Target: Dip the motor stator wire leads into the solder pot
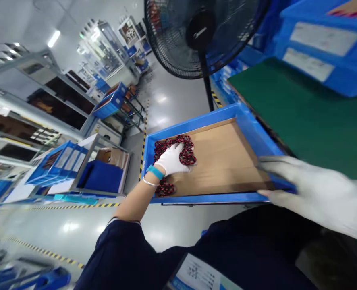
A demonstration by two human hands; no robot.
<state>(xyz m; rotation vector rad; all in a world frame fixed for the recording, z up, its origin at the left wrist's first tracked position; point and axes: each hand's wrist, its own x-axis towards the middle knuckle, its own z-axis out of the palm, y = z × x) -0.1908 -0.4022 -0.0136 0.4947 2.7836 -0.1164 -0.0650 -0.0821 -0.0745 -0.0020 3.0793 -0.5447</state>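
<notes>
Small red-and-black parts point(188, 155) in the left end of a blue bin point(196, 124), packed close along the far left corner, with a smaller patch at the near left and a stretch between partly covered by the left hand point(172, 160). On to the middle and right, uncovered cardboard point(217, 161), by far the larger share. So, as a judgement, only a minor portion of the bin taken up; cannot tell whether filling or running down.

Left fingers, white-gloved, spread over the parts, tips partly lost among them; cannot tell whether pinching any. Right hand point(314, 185), also gloved and blurred, at the near right corner of the bin, thumb and fingers wide apart; cannot tell whether touching the rim.

Just beside the right end, a green counter point(311, 100) with blue boxes point(326, 36) on top. Past the far wall, a black fan point(201, 34). Well apart on the left, across the grey floor point(181, 90), a rack point(124, 169) with more boxes.
</notes>
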